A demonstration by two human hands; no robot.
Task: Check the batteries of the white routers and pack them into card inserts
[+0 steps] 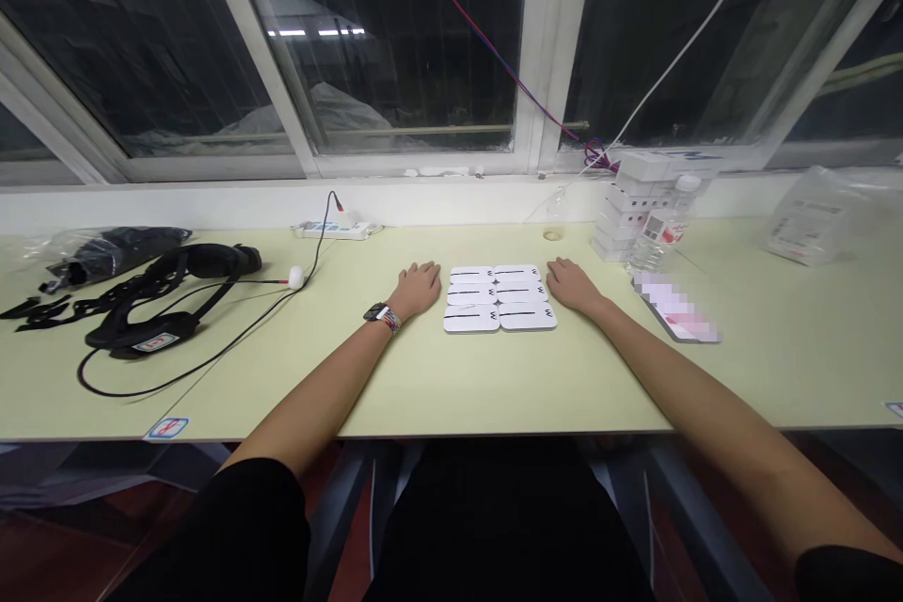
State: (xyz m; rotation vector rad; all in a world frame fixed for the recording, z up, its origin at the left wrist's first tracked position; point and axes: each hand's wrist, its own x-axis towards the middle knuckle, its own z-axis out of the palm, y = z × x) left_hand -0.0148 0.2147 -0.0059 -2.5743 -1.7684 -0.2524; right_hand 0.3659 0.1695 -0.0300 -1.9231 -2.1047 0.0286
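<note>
Left hand (pixel 418 290) and right hand (pixel 570 285) rest palm down on the pale table (pixel 494 386), well apart from each other, fingers extended and nothing gripped in either. Both arms stretch forward and inward from short black sleeves (pixel 212 536) at the bottom corners, so the forearms slant toward each other over the front edge of the table. On the left hand, the fingers point away from the body and lean slightly to the right, with the thumb side facing inward; a dark watch (pixel 373 311) and a woven band circle that wrist. On the right hand, the fingers lean toward the left, and its wrist is bare.

Between the hands lie six white cards (pixel 520 293), flat in two columns of three, each printed with a black line and a small black mark near its right end. The left column sits just beside the left fingertips, the right column just beside the right hand, and neither hand lies on top of a card. To the right of the right hand, a phone (pixel 673 308) lies on the table, near the forearm, with a clear bottle (pixel 656 240) standing behind it.
</note>
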